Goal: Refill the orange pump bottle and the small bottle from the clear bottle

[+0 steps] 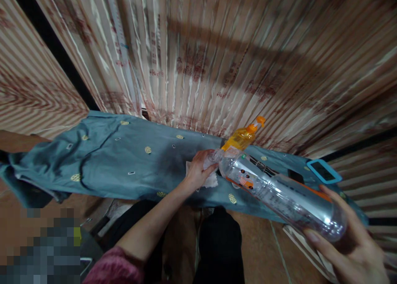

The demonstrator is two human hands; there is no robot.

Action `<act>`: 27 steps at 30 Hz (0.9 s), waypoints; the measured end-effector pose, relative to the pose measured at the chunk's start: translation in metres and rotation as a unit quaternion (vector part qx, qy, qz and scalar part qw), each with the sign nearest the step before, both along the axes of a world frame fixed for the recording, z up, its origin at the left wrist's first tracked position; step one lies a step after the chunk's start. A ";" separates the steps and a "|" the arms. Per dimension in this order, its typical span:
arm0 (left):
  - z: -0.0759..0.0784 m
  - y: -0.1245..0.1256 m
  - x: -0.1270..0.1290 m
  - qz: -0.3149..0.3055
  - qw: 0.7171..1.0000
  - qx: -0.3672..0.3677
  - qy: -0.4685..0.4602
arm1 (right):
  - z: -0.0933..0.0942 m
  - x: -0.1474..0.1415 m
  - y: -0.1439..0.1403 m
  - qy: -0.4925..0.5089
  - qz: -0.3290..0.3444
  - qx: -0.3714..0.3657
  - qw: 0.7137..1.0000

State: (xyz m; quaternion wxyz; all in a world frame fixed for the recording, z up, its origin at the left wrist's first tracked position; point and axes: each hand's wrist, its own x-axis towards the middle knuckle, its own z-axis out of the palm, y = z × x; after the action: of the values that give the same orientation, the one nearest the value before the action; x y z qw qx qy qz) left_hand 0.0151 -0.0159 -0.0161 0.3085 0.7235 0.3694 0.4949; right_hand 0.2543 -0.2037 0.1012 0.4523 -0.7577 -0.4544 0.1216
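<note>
A large clear plastic bottle (263,184) with a silver, black and orange label lies tilted across the view, its base toward me at the right. My right hand (350,234) grips it near the base, thumb on one side and fingers on the other. My left hand (200,170) is closed around the neck end. Beneath the left hand is a white tissue (212,181), partly hidden; whether the fingers also hold it I cannot tell. Just behind the bottle's neck stands a pump bottle (240,138) of yellow liquid with an orange pump head.
A long narrow surface is covered with a grey-green cloth (105,151) with pineapple prints. At its right are a blue-framed tablet-like board (324,170) and a dark flat object (295,176). A pleated patterned curtain (198,68) hangs behind. My legs (218,246) are below the front edge.
</note>
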 end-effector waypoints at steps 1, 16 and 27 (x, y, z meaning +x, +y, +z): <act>0.000 0.000 0.000 0.000 1.000 0.003 -0.001 | 0.000 0.000 0.000 0.005 -0.002 0.000 1.000; -0.001 0.001 0.001 -0.001 1.000 0.015 -0.008 | -0.002 0.004 -0.001 0.009 0.012 0.011 1.000; -0.001 0.001 0.001 -0.003 1.000 0.018 -0.005 | 0.004 0.000 0.001 -0.018 -0.006 0.005 1.000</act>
State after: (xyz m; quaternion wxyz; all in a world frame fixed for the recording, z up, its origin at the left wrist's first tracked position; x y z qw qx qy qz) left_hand 0.0160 -0.0151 -0.0171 0.2990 0.7273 0.3566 0.5045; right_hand 0.2539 -0.2022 0.1053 0.4486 -0.7606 -0.4579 0.1031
